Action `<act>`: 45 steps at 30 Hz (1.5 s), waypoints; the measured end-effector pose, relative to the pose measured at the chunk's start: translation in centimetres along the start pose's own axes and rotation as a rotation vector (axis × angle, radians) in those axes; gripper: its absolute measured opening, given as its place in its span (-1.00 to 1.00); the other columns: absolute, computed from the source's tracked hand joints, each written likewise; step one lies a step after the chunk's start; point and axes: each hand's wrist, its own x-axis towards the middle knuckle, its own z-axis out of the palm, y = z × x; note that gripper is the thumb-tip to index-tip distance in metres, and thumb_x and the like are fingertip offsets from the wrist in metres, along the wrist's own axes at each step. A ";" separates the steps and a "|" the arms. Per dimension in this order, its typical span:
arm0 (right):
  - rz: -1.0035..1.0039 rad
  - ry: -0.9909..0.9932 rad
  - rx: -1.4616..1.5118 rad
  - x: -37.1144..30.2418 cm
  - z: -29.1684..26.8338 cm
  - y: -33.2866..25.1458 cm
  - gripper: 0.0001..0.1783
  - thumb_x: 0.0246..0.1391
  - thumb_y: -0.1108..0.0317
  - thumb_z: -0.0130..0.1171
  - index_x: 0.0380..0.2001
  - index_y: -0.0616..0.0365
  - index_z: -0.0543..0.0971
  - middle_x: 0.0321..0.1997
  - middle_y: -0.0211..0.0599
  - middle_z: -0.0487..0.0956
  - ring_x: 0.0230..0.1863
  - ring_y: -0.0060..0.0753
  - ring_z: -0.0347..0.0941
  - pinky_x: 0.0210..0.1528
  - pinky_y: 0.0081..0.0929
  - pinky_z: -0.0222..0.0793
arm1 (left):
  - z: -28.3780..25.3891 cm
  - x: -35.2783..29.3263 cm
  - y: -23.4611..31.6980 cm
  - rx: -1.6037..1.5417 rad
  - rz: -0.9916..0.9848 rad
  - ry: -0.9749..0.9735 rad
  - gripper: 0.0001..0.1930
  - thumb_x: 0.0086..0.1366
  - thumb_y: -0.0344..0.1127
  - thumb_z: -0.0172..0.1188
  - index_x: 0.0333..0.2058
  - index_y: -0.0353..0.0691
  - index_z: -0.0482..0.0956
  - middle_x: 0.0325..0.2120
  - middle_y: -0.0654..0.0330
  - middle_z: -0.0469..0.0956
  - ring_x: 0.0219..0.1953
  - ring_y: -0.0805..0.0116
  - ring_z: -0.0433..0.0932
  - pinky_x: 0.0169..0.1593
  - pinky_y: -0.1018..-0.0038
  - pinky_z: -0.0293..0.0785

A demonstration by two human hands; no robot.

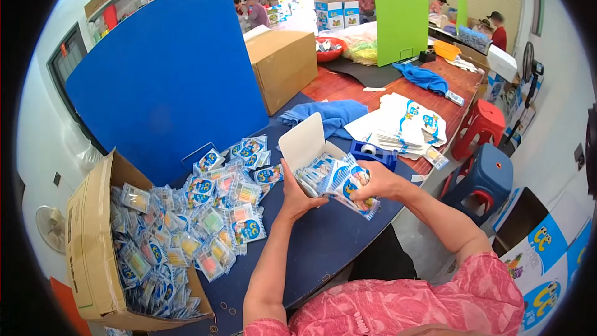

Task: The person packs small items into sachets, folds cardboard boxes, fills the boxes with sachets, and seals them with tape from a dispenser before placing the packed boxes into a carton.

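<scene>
- My left hand [297, 198] cupped the small white carton [306, 144] from below, its grip wrapped around the base, lid flap standing open above my fingers.
- My right hand [380, 182] had its grip clamped on a stack of blue-and-white sachets [348, 185], with the far end of the stack pushed into the carton's mouth, just beside my left palm.
- How many sachets the stack held I could not tell; the packets blurred together.
- Left of my left hand, a loose heap of the same sachets [230, 211] lay spread on the dark blue desk [323, 242].
- Farther left, a tipped cardboard box [93, 255] spilled more of them toward the heap.
- Just beyond my right hand sat a blue tape dispenser [372, 150], and past it a pile of flat white cartons [407, 126].
- A blue cloth [329, 115] lay behind the open lid, well apart from both hands.
- A tall blue board [168, 68] stood upright beyond the heap.
</scene>
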 end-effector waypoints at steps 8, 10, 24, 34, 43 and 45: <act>-0.124 0.161 -0.327 6.0 -1.7 -3.9 -0.18 -0.52 -0.01 0.45 -0.14 0.31 0.52 -0.25 -0.08 0.63 -0.24 -0.30 0.55 -0.08 -0.34 0.48 | 3.4 -2.1 3.8 0.350 -0.078 0.234 0.40 -0.34 -0.17 0.61 0.33 -0.45 -0.28 0.17 -0.30 0.16 0.22 -0.22 0.21 0.28 0.05 0.16; -0.085 0.234 -0.665 7.6 -1.2 -4.6 -0.28 -0.48 0.02 0.41 -0.22 0.28 0.51 -0.28 0.01 0.64 -0.23 -0.12 0.59 -0.13 -0.27 0.49 | 3.9 -2.3 4.3 0.388 -0.091 0.239 0.43 -0.33 -0.17 0.61 0.34 -0.44 -0.34 0.17 -0.30 0.15 0.21 -0.23 0.20 0.28 0.04 0.15; -0.134 0.159 -0.974 8.2 6.1 -1.2 -0.32 -0.41 -0.03 0.38 -0.26 0.29 0.51 -0.29 0.00 0.64 -0.21 0.04 0.60 -0.19 -0.20 0.52 | 3.6 -4.5 4.9 0.307 -0.107 0.197 0.47 -0.25 -0.20 0.58 0.37 -0.36 -0.49 0.16 -0.24 0.09 0.20 -0.19 0.17 0.29 0.08 0.12; -0.473 0.223 -0.534 8.8 1.2 1.7 -0.38 0.00 0.05 0.28 0.04 0.28 0.55 -0.12 -0.04 0.64 -0.04 0.05 0.55 -0.02 -0.26 0.47 | 2.1 -4.0 7.5 0.678 0.171 0.203 0.21 -0.15 -0.10 0.55 0.35 -0.34 -0.08 0.25 -0.20 0.09 0.30 -0.18 0.10 0.31 0.07 0.11; -0.471 0.234 -0.821 10.0 0.3 3.8 -0.69 -0.01 0.35 0.27 -0.19 0.30 0.66 -0.16 -0.05 0.63 -0.14 0.04 0.54 -0.05 -0.25 0.47 | 1.2 -1.0 8.5 0.820 0.282 -0.365 -0.31 0.23 0.00 0.24 0.18 -0.38 0.36 0.23 -0.18 0.28 0.29 -0.17 0.22 0.31 0.05 0.16; -0.640 0.359 -0.890 10.6 0.1 5.3 -0.72 0.00 0.37 0.27 -0.22 0.31 0.66 -0.26 -0.04 0.64 -0.23 -0.03 0.56 -0.13 -0.25 0.50 | 1.4 -0.5 8.3 0.827 0.289 -0.400 -0.32 0.27 0.03 0.19 0.18 -0.39 0.35 0.23 -0.20 0.28 0.28 -0.16 0.24 0.32 0.05 0.16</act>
